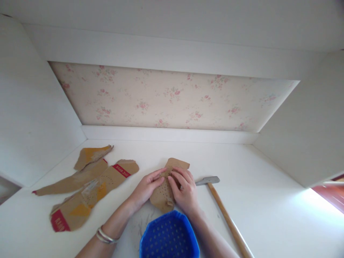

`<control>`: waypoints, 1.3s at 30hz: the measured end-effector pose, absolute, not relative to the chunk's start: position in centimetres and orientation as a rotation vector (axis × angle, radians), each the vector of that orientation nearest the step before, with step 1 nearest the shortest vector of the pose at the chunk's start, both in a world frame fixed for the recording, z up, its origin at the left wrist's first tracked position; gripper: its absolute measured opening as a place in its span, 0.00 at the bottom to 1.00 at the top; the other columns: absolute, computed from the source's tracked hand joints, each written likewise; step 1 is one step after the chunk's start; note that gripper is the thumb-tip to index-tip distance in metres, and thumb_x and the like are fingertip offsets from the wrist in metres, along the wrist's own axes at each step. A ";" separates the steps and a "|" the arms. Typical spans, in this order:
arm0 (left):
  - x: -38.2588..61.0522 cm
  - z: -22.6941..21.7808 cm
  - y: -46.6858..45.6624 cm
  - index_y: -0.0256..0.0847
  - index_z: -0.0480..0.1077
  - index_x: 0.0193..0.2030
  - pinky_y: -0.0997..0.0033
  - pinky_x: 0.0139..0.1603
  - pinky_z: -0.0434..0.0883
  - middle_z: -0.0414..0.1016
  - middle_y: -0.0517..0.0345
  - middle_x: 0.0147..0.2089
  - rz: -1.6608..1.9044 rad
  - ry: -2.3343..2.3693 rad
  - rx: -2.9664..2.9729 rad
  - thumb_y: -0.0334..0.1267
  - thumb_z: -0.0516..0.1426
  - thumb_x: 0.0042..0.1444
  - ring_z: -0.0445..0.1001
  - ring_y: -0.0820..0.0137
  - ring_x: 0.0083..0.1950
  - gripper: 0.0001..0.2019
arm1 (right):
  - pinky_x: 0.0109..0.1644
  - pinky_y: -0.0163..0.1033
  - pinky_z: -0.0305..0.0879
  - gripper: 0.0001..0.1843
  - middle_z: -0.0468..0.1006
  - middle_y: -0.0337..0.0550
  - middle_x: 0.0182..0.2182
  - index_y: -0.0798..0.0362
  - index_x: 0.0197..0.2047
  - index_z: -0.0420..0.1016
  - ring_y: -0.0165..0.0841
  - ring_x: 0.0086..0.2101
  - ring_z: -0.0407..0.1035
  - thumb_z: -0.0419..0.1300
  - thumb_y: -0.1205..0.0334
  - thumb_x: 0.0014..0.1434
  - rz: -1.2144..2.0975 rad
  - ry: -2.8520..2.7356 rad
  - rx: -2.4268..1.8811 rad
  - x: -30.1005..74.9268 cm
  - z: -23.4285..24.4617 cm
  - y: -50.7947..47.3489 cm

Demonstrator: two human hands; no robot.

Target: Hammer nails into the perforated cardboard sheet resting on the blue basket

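A brown cardboard piece (162,195) with rows of small punched holes lies on the white surface in front of me. My left hand (146,186) grips its left edge, thumb and fingers close together. On the other side, my right hand (185,188) has its fingertips pinched on the cardboard near its upper middle. Whatever small part the fingertips work on is hidden between them. A small torn flap shows near the lower end of the piece. Just right of my right hand lies a hammer (227,213) with a grey metal head and a wooden handle.
A blue perforated plastic basket (169,236) stands close in front, between my forearms. Several cut cardboard pieces (94,193) with red and yellow patches lie on the left. White panels (292,118) enclose the surface at the sides, with floral wallpaper (172,100) behind.
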State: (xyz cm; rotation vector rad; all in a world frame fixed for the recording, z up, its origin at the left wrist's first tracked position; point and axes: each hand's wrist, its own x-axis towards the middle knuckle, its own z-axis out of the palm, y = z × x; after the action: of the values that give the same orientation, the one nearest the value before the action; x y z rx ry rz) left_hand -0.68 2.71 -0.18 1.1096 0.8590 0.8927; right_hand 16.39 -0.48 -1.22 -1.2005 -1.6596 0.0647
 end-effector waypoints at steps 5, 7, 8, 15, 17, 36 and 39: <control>-0.5 0.5 2.7 0.41 0.74 0.56 0.60 0.65 0.62 0.74 0.51 0.60 0.889 0.887 1.211 0.42 0.63 0.55 0.69 0.58 0.63 0.22 | 0.52 0.48 0.68 0.06 0.81 0.45 0.42 0.49 0.43 0.79 0.39 0.45 0.72 0.61 0.64 0.64 0.075 -1.664 -1.197 16.3 -1.1 -0.5; -0.5 0.6 2.7 0.41 0.74 0.56 0.59 0.65 0.62 0.74 0.51 0.60 0.892 0.889 1.217 0.42 0.63 0.55 0.69 0.58 0.63 0.22 | 0.52 0.48 0.68 0.07 0.81 0.45 0.42 0.49 0.43 0.79 0.39 0.45 0.72 0.61 0.64 0.64 0.082 -1.671 -1.199 16.3 -1.1 -0.5; -0.5 0.6 2.7 0.41 0.74 0.56 0.59 0.65 0.62 0.74 0.51 0.60 0.891 0.888 1.217 0.42 0.63 0.55 0.69 0.58 0.63 0.22 | 0.53 0.48 0.68 0.07 0.82 0.45 0.43 0.49 0.44 0.79 0.39 0.45 0.72 0.61 0.64 0.64 0.084 -1.674 -1.200 16.3 -1.1 -0.5; -0.6 0.1 2.7 0.40 0.73 0.57 0.60 0.61 0.65 0.74 0.49 0.59 0.891 0.877 1.120 0.42 0.64 0.53 0.72 0.57 0.60 0.24 | 0.56 0.48 0.67 0.10 0.83 0.45 0.45 0.51 0.44 0.80 0.38 0.47 0.74 0.57 0.66 0.66 0.095 -1.691 -1.226 16.6 -1.8 -0.2; -0.6 -0.1 2.8 0.41 0.73 0.57 0.61 0.59 0.66 0.75 0.48 0.59 0.885 0.850 1.076 0.41 0.65 0.53 0.73 0.58 0.58 0.24 | 0.56 0.49 0.67 0.10 0.83 0.45 0.47 0.50 0.44 0.81 0.38 0.48 0.74 0.57 0.66 0.66 0.091 -1.711 -1.230 16.6 -1.9 -0.1; -1.2 0.6 2.8 0.36 0.68 0.60 0.67 0.44 0.74 0.79 0.42 0.52 0.933 0.831 0.703 0.34 0.64 0.54 0.80 0.59 0.47 0.25 | 0.53 0.48 0.68 0.12 0.77 0.49 0.46 0.49 0.43 0.76 0.42 0.49 0.69 0.58 0.71 0.58 0.161 -1.634 -1.255 16.7 -1.4 -0.3; -1.1 0.6 2.5 0.36 0.70 0.58 0.68 0.46 0.73 0.78 0.43 0.53 0.904 0.777 0.762 0.34 0.64 0.55 0.79 0.60 0.49 0.23 | 0.52 0.47 0.69 0.18 0.79 0.49 0.44 0.49 0.45 0.78 0.42 0.48 0.70 0.59 0.74 0.54 0.176 -1.734 -1.217 16.5 -1.6 -0.3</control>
State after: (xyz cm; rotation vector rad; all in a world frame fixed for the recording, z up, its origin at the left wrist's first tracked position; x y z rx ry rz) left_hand -1.12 2.52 0.64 0.7621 0.7771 0.9040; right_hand 16.54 -0.34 -1.64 -1.2173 -1.7339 0.1760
